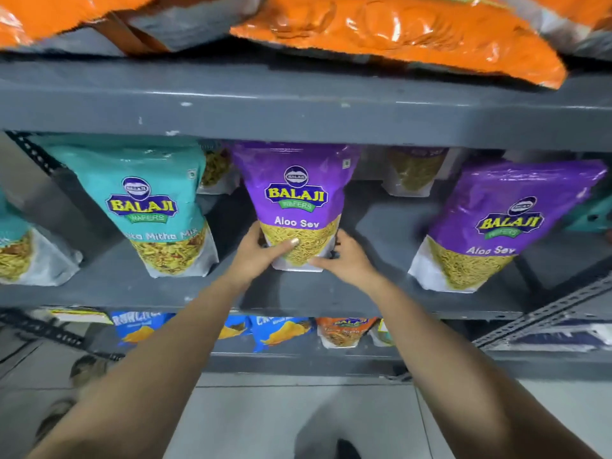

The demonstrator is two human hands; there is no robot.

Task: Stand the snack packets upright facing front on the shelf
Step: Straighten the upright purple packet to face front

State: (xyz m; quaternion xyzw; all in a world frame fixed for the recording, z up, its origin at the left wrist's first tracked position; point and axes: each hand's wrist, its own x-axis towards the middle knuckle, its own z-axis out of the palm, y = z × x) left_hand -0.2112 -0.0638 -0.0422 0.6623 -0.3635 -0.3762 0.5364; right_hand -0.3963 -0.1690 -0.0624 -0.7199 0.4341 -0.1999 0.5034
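A purple Aloo Sev packet (298,190) stands upright, facing front, in the middle of the grey metal shelf (139,289). My left hand (260,251) grips its lower left corner, thumb across the front. My right hand (346,260) holds its lower right corner. A teal Mitha Mix packet (149,200) stands upright to the left. A second purple Aloo Sev packet (506,223) stands to the right, leaning left. Part of another teal packet (16,253) shows at the far left edge.
More packets (414,173) stand behind at the back of the shelf. Orange packets (397,34) lie flat on the shelf above. Blue and orange snack packets (281,329) sit on the shelf below. A slotted metal upright (543,316) runs at the right. Grey floor lies beneath.
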